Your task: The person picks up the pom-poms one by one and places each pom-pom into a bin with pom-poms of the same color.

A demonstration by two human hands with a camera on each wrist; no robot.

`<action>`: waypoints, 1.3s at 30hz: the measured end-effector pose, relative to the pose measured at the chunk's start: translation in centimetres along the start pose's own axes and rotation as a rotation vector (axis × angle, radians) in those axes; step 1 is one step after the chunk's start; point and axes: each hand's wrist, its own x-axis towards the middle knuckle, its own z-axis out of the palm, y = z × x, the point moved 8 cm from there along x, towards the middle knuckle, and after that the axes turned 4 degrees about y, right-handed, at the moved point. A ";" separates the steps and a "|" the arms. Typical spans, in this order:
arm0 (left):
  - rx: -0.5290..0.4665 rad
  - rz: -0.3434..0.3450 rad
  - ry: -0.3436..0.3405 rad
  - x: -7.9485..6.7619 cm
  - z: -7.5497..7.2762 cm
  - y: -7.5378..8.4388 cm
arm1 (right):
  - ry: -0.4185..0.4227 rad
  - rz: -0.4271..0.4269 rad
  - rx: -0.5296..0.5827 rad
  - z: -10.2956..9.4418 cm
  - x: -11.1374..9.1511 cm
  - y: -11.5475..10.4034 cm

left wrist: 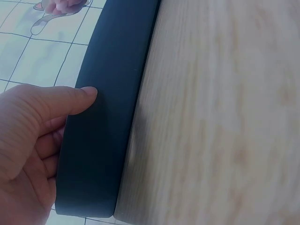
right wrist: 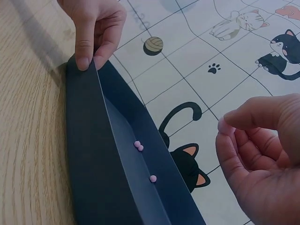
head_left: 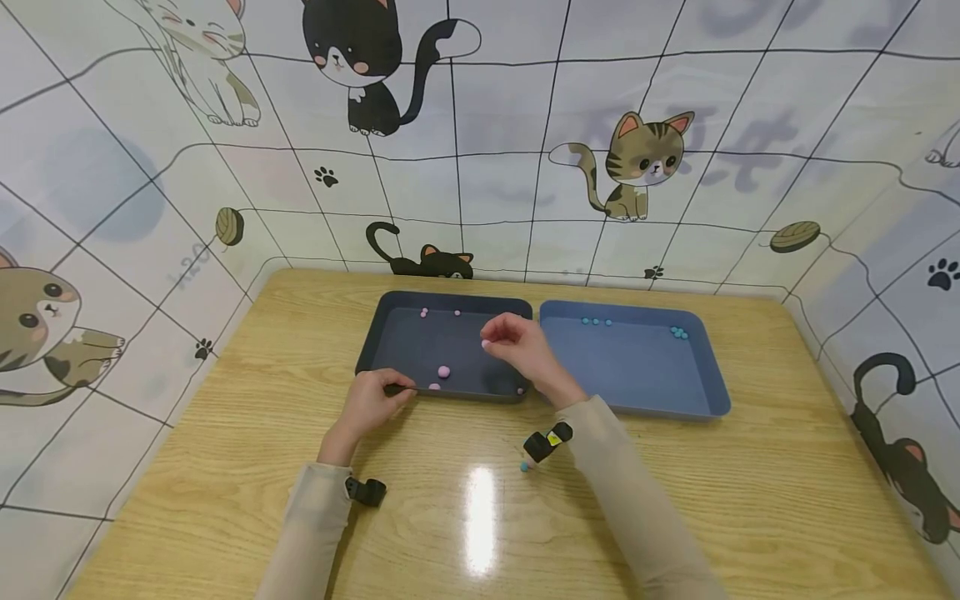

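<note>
My left hand [head_left: 375, 402] pinches the near left rim of the dark tray [head_left: 401, 342]; in the left wrist view the thumb [left wrist: 88, 96] lies on the outer side of its wall. Above the tray's right part, my right hand [head_left: 521, 343] holds a small pink ball [right wrist: 226, 126] between thumb and fingertip. Inside the dark tray are a larger pink ball [head_left: 444, 372], a pink piece [head_left: 435, 387] by the near wall, and several tiny pink balls [right wrist: 153, 178] along the far side and in the near right corner.
Right of the dark tray stands a blue tray [head_left: 622, 367] with small turquoise balls [head_left: 678, 332] near its far side. On the wooden table [head_left: 420, 508], a turquoise ball [head_left: 523, 467] lies beneath the right wrist. Cat-patterned cloth walls [head_left: 510, 192] surround the table's back and sides.
</note>
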 end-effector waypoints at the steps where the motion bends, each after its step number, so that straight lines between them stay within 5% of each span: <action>1: -0.001 0.001 -0.001 0.0 0.0 0.0 | 0.003 -0.006 0.010 0.1 0.1 0.0; 39: 0.011 0.038 0.015 0.0 -0.2 0.4 | 0.077 0.140 0.166 2.1 4.3 1.8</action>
